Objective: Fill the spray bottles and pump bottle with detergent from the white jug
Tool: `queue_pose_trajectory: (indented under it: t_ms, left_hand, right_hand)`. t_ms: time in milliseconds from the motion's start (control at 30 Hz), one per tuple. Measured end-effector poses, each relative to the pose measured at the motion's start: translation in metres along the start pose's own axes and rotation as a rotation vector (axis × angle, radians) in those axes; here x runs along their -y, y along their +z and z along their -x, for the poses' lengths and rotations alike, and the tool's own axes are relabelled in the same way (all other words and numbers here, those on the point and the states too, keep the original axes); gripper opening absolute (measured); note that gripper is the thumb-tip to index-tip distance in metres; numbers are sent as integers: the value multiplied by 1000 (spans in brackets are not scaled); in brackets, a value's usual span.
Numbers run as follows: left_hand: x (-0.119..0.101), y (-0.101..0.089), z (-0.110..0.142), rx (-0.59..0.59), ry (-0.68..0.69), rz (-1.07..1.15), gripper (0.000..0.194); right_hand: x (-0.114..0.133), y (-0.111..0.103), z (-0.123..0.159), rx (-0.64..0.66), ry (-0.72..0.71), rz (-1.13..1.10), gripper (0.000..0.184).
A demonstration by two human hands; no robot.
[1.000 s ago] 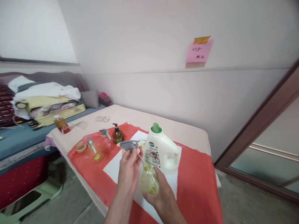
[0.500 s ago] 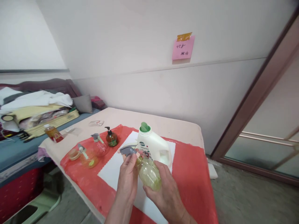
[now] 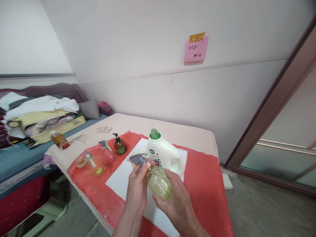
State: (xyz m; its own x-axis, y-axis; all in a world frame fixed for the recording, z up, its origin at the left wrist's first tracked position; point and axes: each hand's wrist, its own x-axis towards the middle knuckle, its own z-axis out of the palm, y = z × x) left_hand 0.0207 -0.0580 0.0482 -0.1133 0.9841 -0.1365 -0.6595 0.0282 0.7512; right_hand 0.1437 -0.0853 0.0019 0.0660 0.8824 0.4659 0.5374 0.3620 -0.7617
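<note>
Both my hands hold a yellow-green, see-through spray bottle [image 3: 159, 182], tilted with its grey trigger head [image 3: 138, 159] to the upper left. My left hand [image 3: 138, 181] has its fingers closed round the neck, just under the trigger head. My right hand [image 3: 176, 194] is wrapped round the lower right side of the bottle body. Right behind the bottle stands a white detergent jug [image 3: 164, 149] with a green piece [image 3: 155, 134] in its mouth. The jug rests on a white sheet [image 3: 120, 177]. Fingers partly hide the bottle's collar.
To the left, on the red cloth [image 3: 204, 184], stand an orange spray bottle [image 3: 96, 168], a pinkish spray bottle [image 3: 108, 154], a dark pump bottle [image 3: 120, 146] and a round lidded jar [image 3: 81, 162]. A bottle of amber liquid [image 3: 59, 140] lies tilted near the table's left edge.
The view has shifted slightly, so the whole scene sits a little differently. My hands keep the same hold on the spray bottle, with barely any visible movement.
</note>
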Motion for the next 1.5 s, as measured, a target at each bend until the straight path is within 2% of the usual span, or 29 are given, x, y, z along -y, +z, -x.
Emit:
queue_pose_trajectory:
  t_ms: [67, 167, 233, 333, 400, 567, 767, 867, 933, 967, 1033, 1067, 1133, 1167, 1233, 1300, 1333, 1400, 1500]
  left_hand:
    - [-1, 0, 0, -6, -7, -2, 36]
    - [-3, 0, 0, -1, -27, -6, 36]
    - [-4, -1, 1, 19, -52, -4, 35]
    - [-5, -1, 2, 64, -89, 29, 32]
    - [-4, 0, 4, 98, -109, 64, 31]
    - [0, 5, 7, 102, -96, 25, 34]
    - [8, 8, 9, -33, 32, -46, 37]
    - [8, 7, 9, -52, 63, -49, 36]
    - [5, 5, 7, -71, 119, -41, 34]
    - [4, 4, 5, -86, 156, -43, 32]
    - [1, 2, 0, -130, 225, -62, 31]
    - [1, 1, -2, -154, 249, -77, 31]
    - [-1, 1, -5, -192, 271, -101, 34]
    - [-1, 1, -6, -201, 269, -109, 35]
    - [-3, 2, -6, -196, 241, -118, 37]
    - [-6, 2, -4, -163, 183, -120, 38]
    - [-7, 1, -3, -143, 147, -119, 38]
    - [-10, 1, 0, -96, 84, -101, 38]
    - [-9, 2, 5, -45, 54, -60, 35]
  right_hand:
    - [2, -3, -2, 32, 76, -80, 70]
    - [11, -11, -5, 136, 318, -314, 67]
    - [20, -15, -6, 232, 466, -604, 62]
    - [29, -17, -4, 357, 605, -1101, 50]
    - [28, -12, -1, 373, 676, -1251, 48]
    - [16, 3, 5, 281, 713, -1175, 61]
    - [17, 7, 4, 377, 904, -1302, 71]
    - [18, 4, 0, 331, 931, -1199, 73]
    - [18, 0, -1, 253, 893, -1014, 68]
    - [18, -1, 0, 215, 823, -896, 64]
    - [17, -2, 6, 162, 577, -633, 50]
    - [17, -1, 10, 157, 437, -500, 53]
    - [14, 3, 18, 177, 235, -286, 78]
    - [13, 5, 21, 181, 182, -217, 87]
    - [13, 7, 23, 177, 140, -184, 89]
    - [15, 6, 20, 184, 183, -317, 83]
    - [18, 5, 17, 216, 252, -451, 79]
    - [22, 3, 14, 345, 493, -829, 69]
    - [25, 5, 13, 533, 867, -1373, 74]
